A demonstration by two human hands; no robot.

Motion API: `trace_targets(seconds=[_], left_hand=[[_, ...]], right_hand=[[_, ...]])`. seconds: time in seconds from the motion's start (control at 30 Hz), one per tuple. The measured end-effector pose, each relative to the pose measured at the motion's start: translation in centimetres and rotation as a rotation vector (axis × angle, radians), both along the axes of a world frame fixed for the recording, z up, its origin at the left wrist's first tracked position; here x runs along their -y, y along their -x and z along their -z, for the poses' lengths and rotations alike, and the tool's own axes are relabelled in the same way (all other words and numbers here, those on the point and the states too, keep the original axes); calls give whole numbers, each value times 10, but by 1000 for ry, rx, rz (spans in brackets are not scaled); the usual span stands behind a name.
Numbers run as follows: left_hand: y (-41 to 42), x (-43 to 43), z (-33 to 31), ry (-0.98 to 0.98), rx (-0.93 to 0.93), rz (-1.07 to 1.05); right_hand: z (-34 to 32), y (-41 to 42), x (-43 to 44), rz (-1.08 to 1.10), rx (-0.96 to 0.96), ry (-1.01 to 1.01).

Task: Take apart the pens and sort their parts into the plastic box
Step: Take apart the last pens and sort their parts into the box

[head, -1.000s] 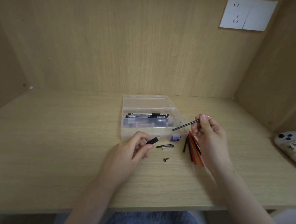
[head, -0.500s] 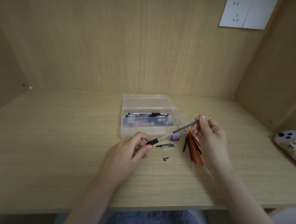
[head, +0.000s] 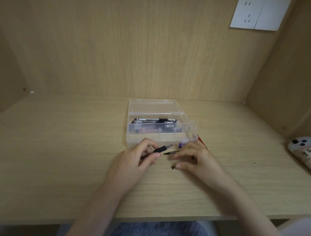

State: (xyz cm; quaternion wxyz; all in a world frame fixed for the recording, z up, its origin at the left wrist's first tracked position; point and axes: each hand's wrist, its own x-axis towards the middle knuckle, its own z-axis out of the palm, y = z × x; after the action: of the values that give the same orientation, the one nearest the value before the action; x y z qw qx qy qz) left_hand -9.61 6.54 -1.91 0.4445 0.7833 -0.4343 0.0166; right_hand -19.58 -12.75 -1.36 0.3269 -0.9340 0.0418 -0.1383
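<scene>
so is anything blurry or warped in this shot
Head view: right hand slightly smeared, left hand and pen sharper; wide lens bows the desk edges and walls; light soft and even, only faint shadows under the hands, no strong glare on the box.

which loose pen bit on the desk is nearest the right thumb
The small metal tip, just at the thumb end of the right hand. The black clip lies farther back by the forefinger, and the purple piece sits by the plastic box.

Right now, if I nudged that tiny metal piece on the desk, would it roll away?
Probably: the metal piece looks small and rounded, and the desk looks smooth. It is likely very light, and tricky to pinch.
</scene>
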Motion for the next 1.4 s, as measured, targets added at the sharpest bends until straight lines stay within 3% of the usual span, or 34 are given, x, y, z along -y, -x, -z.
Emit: trace_targets(seconds=[0.33,0.57,0.97,1.2,1.4], left_hand=[[-1,0,2,10,-18,13],[-1,2,1,-4,-17,-6],[-3,2,5,-12,-7,-4],[-4,0,4,-3,15,2],[-9,2,4,-13,228,-18]], right_hand=[[3,0,-10,-36,8,43],[-14,4,-7,164,210,-457],[-20,0,-19,31,215,-374],[-11,-3,-26,75,203,-342],[-4,0,-32,128,226,-355]])
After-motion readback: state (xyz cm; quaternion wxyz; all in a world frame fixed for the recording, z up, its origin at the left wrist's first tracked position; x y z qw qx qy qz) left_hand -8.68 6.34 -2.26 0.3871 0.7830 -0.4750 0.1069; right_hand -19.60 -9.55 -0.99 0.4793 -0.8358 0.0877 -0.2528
